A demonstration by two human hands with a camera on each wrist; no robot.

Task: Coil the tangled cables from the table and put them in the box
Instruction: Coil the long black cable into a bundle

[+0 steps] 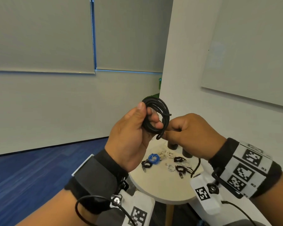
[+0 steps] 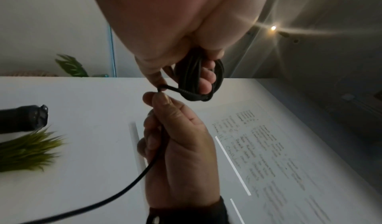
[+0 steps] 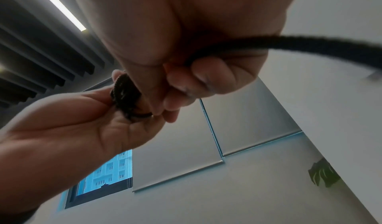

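Your wrists carry black straps (image 1: 98,175); the right band (image 1: 245,167) shows black-and-white square markers, thin black cables (image 1: 82,207) trailing from white camera mounts (image 1: 206,193)

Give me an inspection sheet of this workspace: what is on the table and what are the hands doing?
Surface: round pale table, below the hands.
Job's things: black cable coiled into loops; no box seen.
Clutter: two dark cylinders at the table's far edge.
Hands: left hand holds the coil, fingers through its loops; right hand pinches the cable's loose length beside the coil.
Cables: blue bundle, white bundles and black bundles lie on the table.
Surroundings: window blinds, whiteboard, blue floor, green plant.
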